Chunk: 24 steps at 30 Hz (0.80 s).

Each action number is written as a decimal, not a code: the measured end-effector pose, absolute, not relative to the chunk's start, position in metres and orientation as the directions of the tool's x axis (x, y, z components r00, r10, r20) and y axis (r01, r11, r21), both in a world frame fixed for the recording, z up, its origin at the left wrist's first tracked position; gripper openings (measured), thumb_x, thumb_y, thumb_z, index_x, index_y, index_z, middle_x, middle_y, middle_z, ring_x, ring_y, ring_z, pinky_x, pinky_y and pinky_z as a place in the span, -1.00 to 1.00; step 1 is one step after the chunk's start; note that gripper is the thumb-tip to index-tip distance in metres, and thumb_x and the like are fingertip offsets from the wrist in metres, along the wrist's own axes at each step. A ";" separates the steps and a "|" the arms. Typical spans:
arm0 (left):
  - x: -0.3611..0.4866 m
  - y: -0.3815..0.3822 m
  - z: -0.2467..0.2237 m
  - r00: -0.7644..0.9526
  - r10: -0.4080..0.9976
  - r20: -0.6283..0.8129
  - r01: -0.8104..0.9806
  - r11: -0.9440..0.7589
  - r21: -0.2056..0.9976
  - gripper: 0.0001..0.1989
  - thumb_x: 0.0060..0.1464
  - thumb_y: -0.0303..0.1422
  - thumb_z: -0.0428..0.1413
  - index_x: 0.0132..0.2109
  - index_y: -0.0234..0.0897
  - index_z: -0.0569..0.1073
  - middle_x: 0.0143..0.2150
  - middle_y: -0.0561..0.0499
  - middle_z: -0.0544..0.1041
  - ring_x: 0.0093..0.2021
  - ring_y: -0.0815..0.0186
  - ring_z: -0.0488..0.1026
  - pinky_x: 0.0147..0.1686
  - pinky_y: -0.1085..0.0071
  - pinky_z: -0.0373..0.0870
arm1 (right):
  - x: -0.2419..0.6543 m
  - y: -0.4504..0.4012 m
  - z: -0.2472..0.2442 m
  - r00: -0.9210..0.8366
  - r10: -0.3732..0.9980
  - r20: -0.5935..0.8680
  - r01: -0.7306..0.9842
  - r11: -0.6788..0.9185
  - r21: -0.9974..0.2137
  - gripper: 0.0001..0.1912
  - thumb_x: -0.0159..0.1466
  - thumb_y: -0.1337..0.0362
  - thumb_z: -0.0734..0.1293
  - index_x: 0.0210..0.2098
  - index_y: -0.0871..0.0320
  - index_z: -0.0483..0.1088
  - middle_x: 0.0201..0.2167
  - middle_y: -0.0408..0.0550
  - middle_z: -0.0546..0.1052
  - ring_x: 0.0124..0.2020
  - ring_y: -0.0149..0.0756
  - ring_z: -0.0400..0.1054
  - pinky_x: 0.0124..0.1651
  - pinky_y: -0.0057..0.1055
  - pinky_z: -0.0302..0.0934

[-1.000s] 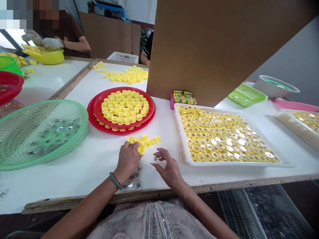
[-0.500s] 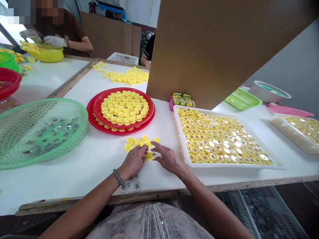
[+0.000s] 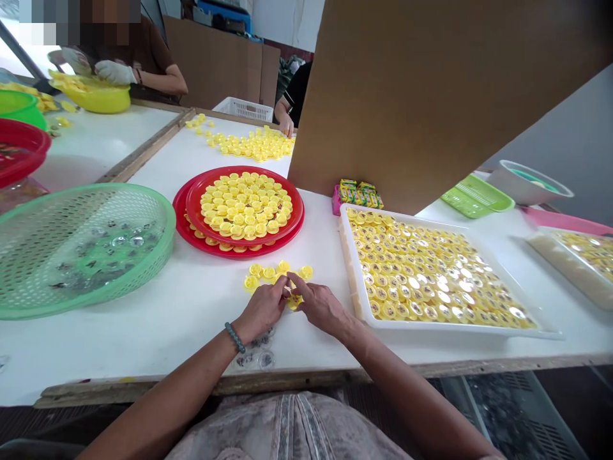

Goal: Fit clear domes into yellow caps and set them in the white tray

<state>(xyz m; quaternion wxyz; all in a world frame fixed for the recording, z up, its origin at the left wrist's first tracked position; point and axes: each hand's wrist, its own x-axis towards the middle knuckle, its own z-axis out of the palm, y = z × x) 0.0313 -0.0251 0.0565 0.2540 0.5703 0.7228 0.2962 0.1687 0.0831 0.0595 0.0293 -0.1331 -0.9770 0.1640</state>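
Observation:
My left hand (image 3: 262, 312), with a beaded bracelet at the wrist, is closed on a small round yellow cup-like piece (image 3: 294, 301) just above the white table. From the other side my right hand (image 3: 322, 309) meets it, index finger and thumb closed on the same piece. The fingertips partly cover it, and a dark print shows on its face. Just beyond the hands lie several loose yellow pieces (image 3: 255, 271). Clear round discs with dark prints (image 3: 265, 360) rest near the table edge, partly under my left wrist.
Left is a green mesh basket (image 3: 165, 255) of clear discs. Stacked red trays (image 3: 297, 220) carry yellow pieces. A white tray (image 3: 354, 300) of printed pieces stands right, before a large cardboard panel (image 3: 407, 96). Across the table, a gloved person (image 3: 115, 72) works at a yellow basin (image 3: 108, 99).
My right hand has closed in on the yellow piece, its fingers now meeting my left hand's. Across the table, another person's hand has reached to the yellow pile. The view has shifted slightly.

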 end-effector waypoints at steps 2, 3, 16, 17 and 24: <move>0.033 -0.025 0.057 -0.231 0.972 -0.031 0.674 0.183 0.716 -0.67 0.03 -0.53 -0.04 -0.01 -0.25 0.24 -0.24 -0.01 0.59 -0.23 0.20 0.51 -0.31 0.38 0.31 | 0.169 0.083 0.059 -0.964 0.265 0.013 0.248 0.915 -0.318 -0.19 0.12 0.53 0.23 0.28 0.15 -0.19 -0.20 0.07 0.53 -0.24 -0.20 0.44 -0.26 -0.38 0.28; 0.034 -0.026 0.057 -0.248 0.968 -0.034 0.664 0.195 0.721 -0.66 0.03 -0.53 -0.04 -0.01 -0.25 0.24 -0.25 -0.01 0.59 -0.23 0.21 0.50 -0.31 0.38 0.31 | 0.169 0.082 0.059 -0.963 0.269 0.015 0.251 0.914 -0.319 -0.19 0.11 0.54 0.22 0.28 0.15 -0.20 -0.20 0.06 0.53 -0.24 -0.20 0.44 -0.25 -0.38 0.28; 0.040 -0.007 0.058 -0.435 0.856 -0.279 0.486 0.484 0.727 -0.92 -0.09 -0.41 0.08 -0.38 -0.26 0.31 -0.54 0.06 0.45 -0.54 0.35 0.39 -0.54 0.48 0.14 | 0.166 0.072 0.068 -0.947 0.311 -0.081 0.320 0.891 -0.322 -0.14 0.08 0.48 0.26 0.28 0.23 -0.23 -0.33 0.02 0.56 -0.34 -0.23 0.44 -0.34 -0.44 0.20; 0.040 -0.006 0.056 -0.436 0.855 -0.280 0.488 0.486 0.725 -0.92 -0.09 -0.40 0.08 -0.38 -0.26 0.30 -0.54 0.07 0.45 -0.55 0.35 0.38 -0.55 0.48 0.13 | 0.166 0.071 0.070 -0.947 0.309 -0.087 0.321 0.899 -0.297 -0.16 0.09 0.46 0.25 0.28 0.24 -0.23 -0.34 0.04 0.55 -0.36 -0.21 0.44 -0.37 -0.43 0.19; 0.039 -0.007 0.054 -0.440 0.856 -0.271 0.461 0.474 0.750 -0.92 -0.13 -0.43 0.07 -0.43 -0.25 0.28 -0.56 0.10 0.39 -0.54 0.37 0.35 -0.55 0.50 0.15 | 0.167 0.068 0.081 -0.940 0.324 -0.105 0.340 0.909 -0.243 -0.30 0.10 0.45 0.21 0.21 0.20 -0.08 -0.39 -0.01 0.53 -0.42 -0.23 0.40 -0.42 -0.45 0.14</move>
